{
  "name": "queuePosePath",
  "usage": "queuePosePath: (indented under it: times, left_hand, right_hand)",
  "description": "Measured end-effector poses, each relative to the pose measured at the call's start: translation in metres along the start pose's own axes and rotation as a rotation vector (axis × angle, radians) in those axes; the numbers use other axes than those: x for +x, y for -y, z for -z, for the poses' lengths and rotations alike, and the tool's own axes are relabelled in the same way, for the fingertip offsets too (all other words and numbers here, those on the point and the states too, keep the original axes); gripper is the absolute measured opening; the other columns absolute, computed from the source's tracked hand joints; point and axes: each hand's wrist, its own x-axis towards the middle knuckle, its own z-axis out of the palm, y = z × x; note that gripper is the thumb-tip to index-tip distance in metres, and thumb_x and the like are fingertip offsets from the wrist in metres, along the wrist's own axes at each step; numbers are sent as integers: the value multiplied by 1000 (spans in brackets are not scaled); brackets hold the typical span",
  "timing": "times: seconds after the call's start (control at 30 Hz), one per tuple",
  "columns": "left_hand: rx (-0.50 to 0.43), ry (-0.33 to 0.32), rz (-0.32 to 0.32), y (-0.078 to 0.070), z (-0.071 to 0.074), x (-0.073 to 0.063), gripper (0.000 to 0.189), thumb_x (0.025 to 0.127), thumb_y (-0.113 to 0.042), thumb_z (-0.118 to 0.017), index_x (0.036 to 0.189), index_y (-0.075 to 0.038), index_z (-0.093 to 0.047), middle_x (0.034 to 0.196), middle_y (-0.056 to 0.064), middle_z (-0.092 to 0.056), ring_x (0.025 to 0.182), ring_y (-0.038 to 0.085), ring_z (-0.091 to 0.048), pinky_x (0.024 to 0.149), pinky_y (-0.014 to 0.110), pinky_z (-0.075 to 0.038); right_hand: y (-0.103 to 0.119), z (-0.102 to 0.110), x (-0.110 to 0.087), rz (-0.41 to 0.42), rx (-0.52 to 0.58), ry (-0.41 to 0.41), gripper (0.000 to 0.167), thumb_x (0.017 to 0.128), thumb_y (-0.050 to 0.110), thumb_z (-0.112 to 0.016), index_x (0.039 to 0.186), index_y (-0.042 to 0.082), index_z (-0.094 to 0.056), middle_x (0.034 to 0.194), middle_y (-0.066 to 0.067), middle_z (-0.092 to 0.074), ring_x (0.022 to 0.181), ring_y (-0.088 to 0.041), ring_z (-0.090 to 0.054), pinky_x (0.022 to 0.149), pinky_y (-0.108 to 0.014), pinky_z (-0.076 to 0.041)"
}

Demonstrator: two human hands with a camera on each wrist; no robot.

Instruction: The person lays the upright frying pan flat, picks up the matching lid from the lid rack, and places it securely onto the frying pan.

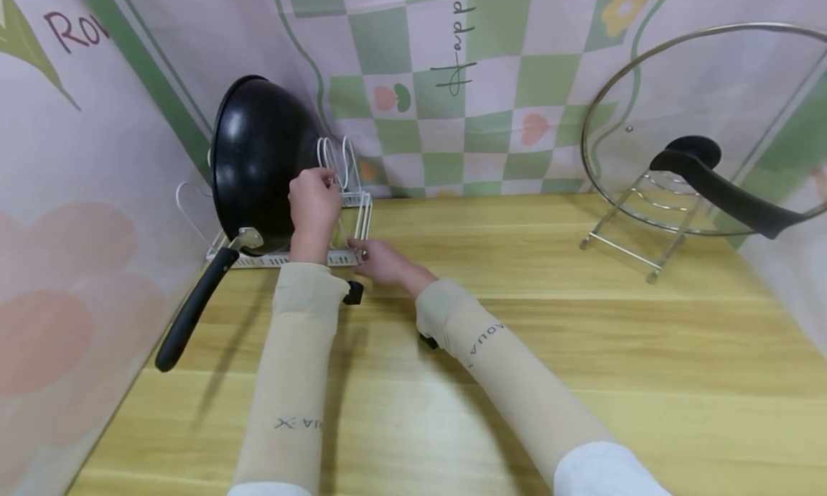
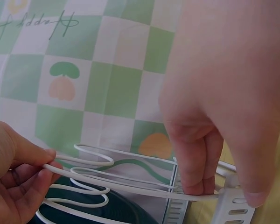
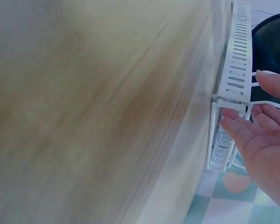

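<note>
A white wire pan rack (image 1: 365,216) with looped dividers and a slotted base stands at the back left, against the patterned backdrop. My left hand (image 1: 314,205) pinches one of its wire dividers near the top, as the left wrist view shows close up. Lower down, my right hand (image 1: 381,260) grips the right end of the rack's base; in the right wrist view its fingers (image 3: 242,133) lie at the slotted end piece. A black wok (image 1: 258,158) stands tilted on its side in the rack, its black handle (image 1: 197,309) pointing down toward the front left. My left hand covers part of the wok.
On the right, a large glass lid (image 1: 620,137) with a metal rim and black handle (image 1: 736,187) leans on a small metal wire stand (image 1: 639,248). Patterned backdrops close off the wooden table (image 1: 581,352) at the back and left.
</note>
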Motion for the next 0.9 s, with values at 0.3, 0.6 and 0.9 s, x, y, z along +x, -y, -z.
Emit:
queuePosePath:
  times: [0.3,0.6,0.9]
  left_hand:
    - [13,-6,3,0,0,1,28,101,-6,-62,127,-5,-72,116,14,-73,104,30,-67,82,45,-55]
    - [33,-20,-21,-3,-2,0,30,98,-4,-61,125,-7,-73,119,12,-73,110,32,-67,85,47,-54]
    - [48,-12,-67,-4,-4,-3,24,99,-3,-59,114,-3,-77,114,15,-73,107,33,-66,87,47,-54]
  right_hand:
    - [-1,-1,1,5,-7,-4,64,97,-3,-65,155,-4,-37,146,-25,-52,109,-30,-65,65,-20,-47]
    - [-3,4,-1,15,-37,-14,63,97,-1,-66,154,-3,-39,146,-22,-53,111,-30,-65,65,-20,-48]
    - [-3,5,-6,29,-67,-13,62,97,1,-67,153,-4,-40,146,-23,-53,118,-33,-64,80,-26,-54]
